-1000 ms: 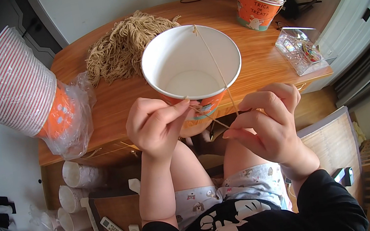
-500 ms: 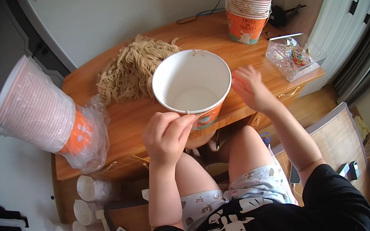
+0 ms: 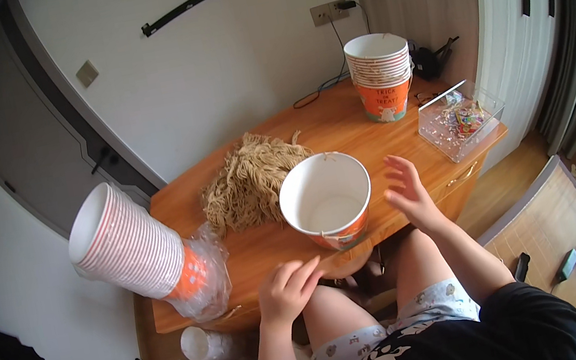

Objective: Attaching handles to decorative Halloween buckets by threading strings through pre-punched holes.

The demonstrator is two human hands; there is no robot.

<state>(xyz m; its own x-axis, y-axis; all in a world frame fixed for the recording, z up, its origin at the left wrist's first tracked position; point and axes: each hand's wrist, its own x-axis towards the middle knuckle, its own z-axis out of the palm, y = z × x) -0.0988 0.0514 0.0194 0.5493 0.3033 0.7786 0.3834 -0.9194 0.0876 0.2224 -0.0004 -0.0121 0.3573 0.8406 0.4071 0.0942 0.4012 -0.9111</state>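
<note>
A white-lined orange paper bucket (image 3: 326,200) stands upright near the table's front edge, with a thin twine piece at its front rim and another at its far rim. My left hand (image 3: 290,289) hovers just in front and to the left of the bucket, fingers stretched out and holding nothing. To the bucket's right my right hand (image 3: 409,195) is raised with fingers apart, not touching it. A heap of tan twine handles (image 3: 253,178) lies behind the bucket on the left. At the back right stands a nested stack of similar buckets (image 3: 383,82), some with twine on them.
Left on the table (image 3: 341,132), a tall nested bucket stack (image 3: 132,246) leans in clear plastic. A clear box (image 3: 461,122) of small colourful bits sits at the right edge. More white buckets (image 3: 205,343) lie on the floor at lower left. Cables run to a wall socket (image 3: 329,13).
My left hand has let go of the bucket's front rim and drawn back toward me. My right hand remains open beside the bucket. The view has tilted up, showing more wall.
</note>
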